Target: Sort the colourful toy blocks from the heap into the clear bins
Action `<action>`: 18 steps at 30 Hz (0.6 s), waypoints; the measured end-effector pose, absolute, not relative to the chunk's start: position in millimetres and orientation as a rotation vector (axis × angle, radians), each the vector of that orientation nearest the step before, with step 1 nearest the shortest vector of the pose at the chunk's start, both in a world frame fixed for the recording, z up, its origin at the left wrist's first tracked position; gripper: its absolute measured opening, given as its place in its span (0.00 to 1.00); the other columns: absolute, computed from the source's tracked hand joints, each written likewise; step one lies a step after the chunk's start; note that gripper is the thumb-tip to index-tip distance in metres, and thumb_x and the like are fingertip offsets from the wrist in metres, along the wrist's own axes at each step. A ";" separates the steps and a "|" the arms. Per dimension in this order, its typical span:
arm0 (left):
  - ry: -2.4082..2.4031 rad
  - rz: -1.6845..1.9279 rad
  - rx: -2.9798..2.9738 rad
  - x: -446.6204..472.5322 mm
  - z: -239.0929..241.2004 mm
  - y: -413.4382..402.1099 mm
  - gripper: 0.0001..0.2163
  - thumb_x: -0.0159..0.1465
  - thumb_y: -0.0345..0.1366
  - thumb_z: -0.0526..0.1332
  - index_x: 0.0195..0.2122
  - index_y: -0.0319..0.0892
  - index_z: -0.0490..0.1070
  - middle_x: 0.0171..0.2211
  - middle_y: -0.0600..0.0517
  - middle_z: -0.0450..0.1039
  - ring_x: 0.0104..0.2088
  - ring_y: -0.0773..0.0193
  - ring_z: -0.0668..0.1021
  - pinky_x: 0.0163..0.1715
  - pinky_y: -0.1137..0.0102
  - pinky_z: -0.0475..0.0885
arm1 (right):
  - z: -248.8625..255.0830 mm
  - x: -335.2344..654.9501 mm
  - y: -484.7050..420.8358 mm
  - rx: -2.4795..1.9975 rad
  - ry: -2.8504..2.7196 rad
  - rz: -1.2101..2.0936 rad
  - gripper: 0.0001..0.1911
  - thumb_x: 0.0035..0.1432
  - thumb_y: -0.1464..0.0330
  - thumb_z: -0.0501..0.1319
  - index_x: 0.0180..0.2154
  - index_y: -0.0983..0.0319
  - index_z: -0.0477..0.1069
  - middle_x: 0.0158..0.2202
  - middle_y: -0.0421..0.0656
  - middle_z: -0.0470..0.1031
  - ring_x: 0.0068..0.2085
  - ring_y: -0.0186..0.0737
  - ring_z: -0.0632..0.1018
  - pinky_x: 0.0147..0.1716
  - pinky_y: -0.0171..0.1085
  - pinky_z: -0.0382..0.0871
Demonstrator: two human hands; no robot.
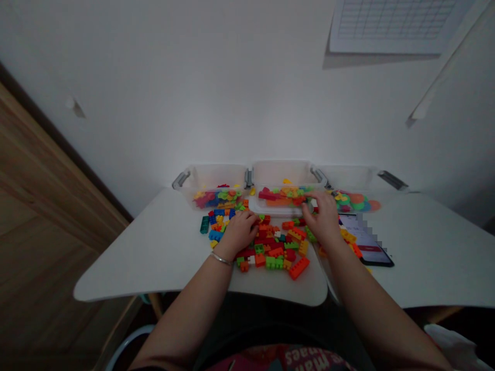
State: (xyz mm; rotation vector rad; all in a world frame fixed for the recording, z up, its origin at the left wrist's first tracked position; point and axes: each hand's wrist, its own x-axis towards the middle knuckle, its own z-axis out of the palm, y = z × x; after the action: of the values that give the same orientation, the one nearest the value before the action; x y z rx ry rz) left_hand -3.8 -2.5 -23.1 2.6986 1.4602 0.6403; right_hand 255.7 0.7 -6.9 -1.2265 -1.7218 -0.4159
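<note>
A heap of colourful plastic building bricks (275, 246) lies on the white table (162, 257) in front of me. My left hand (240, 231) rests palm down on the left part of the heap, fingers curled over bricks; a thin bracelet circles its wrist. My right hand (323, 219) lies on the right part of the heap, near the front edge of the middle clear bin (284, 178), fingers bent over the bricks. What either hand grips is hidden under the fingers.
Three clear plastic bins stand in a row against the wall: the left bin (212, 180) and middle one hold bricks, the right bin (358, 180) holds round coloured pieces. A phone (369, 242) lies right of the heap. A wooden door is at far left.
</note>
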 end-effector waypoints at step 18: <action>1.472 0.630 2.696 -1.3 -21.1 -4.5 0.10 0.64 0.30 0.56 0.44 0.40 0.73 0.45 0.46 0.74 0.47 0.55 0.73 0.51 0.61 0.69 | -42.6 241.8 -16.6 -1.564 -2.115 -0.267 0.14 0.59 0.63 0.60 0.43 0.60 0.78 0.50 0.48 0.75 0.52 0.50 0.69 0.55 0.47 0.64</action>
State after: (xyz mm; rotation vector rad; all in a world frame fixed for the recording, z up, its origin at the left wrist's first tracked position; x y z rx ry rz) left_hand -1.3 -4.5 -21.1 2.6956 1.4721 0.6304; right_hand 241.8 -16.6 -42.6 -1.5643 -2.1150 -0.2673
